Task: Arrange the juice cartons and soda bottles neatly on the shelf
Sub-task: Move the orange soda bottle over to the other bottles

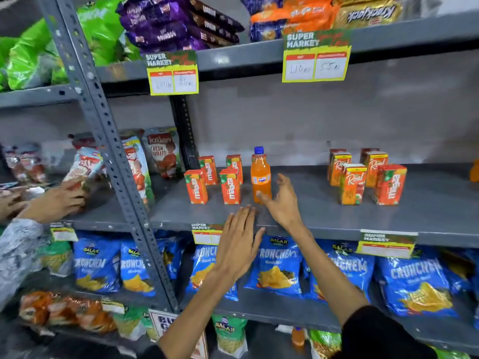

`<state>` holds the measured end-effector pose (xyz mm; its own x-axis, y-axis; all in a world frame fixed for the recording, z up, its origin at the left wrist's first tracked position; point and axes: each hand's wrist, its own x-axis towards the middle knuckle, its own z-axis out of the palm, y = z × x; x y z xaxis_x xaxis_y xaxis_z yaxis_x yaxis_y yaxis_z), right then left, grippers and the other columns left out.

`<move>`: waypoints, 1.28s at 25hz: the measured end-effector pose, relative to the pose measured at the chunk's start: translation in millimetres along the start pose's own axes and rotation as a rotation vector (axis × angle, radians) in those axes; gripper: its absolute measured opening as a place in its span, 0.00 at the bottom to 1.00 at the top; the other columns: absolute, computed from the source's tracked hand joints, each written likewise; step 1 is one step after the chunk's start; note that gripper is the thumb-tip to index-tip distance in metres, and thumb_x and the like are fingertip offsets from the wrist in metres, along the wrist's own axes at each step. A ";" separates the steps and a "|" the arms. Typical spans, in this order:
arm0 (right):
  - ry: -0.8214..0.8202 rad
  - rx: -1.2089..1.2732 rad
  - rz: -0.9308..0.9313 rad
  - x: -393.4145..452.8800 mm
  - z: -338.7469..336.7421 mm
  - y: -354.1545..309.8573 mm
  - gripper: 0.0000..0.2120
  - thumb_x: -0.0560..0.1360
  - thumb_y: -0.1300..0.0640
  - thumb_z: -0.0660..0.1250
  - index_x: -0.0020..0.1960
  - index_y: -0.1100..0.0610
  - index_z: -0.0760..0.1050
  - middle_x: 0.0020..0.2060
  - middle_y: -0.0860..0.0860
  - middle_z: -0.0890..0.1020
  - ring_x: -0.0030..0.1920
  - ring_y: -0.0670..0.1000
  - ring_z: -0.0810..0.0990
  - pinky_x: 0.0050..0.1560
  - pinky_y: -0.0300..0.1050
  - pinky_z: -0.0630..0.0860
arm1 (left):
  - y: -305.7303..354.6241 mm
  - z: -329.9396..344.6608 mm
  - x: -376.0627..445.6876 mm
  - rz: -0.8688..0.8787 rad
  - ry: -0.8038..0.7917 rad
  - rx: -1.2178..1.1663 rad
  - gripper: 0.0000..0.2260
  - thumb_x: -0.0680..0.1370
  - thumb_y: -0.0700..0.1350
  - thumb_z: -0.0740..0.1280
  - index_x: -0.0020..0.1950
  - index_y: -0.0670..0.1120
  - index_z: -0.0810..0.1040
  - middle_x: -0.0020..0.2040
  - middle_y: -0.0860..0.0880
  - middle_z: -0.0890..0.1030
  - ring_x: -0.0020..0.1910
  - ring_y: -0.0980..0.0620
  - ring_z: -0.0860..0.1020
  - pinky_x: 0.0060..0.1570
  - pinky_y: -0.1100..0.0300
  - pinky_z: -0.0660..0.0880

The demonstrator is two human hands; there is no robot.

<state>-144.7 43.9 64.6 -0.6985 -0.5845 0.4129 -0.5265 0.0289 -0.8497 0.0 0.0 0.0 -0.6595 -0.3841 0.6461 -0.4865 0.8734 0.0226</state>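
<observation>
An orange soda bottle [260, 174] with a blue cap stands upright on the grey middle shelf [324, 213]. My right hand [281, 200] is open just right of it, thumb tip touching or nearly touching its base. My left hand [238, 242] hovers open and flat over the shelf's front edge, holding nothing. Several small orange Maaza juice cartons [229, 186] stand in two rows left of the bottle. Further right stands a cluster of Real juice cartons [352, 183] with one Maaza carton [390, 183] at its right end. Another orange item [474, 171] shows at the far right edge.
Another person's hands [55, 200] handle ketchup pouches [162, 151] in the left bay. A slotted grey upright [111, 141] divides the bays. Blue chip bags [278, 268] fill the shelf below. Biscuit packs [181, 22] sit on the shelf above, with price tags [316, 57] hanging from its edge.
</observation>
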 end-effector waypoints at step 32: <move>0.163 0.054 0.004 -12.3 -307.4 84.7 0.22 0.64 0.60 0.81 0.56 0.56 0.80 0.43 0.46 0.86 0.41 0.37 0.84 0.49 0.36 0.81 | 271.5 39.3 66.4 0.108 0.009 -0.150 0.23 0.84 0.56 0.54 0.57 0.42 0.82 0.53 0.45 0.86 0.52 0.44 0.83 0.54 0.51 0.78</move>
<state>-329.7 302.8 88.4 -0.7721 -0.4449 0.4539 -0.5001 -0.0154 -0.8658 -198.4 199.9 19.1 -0.6979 -0.2835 0.6577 -0.3218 0.9445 0.0656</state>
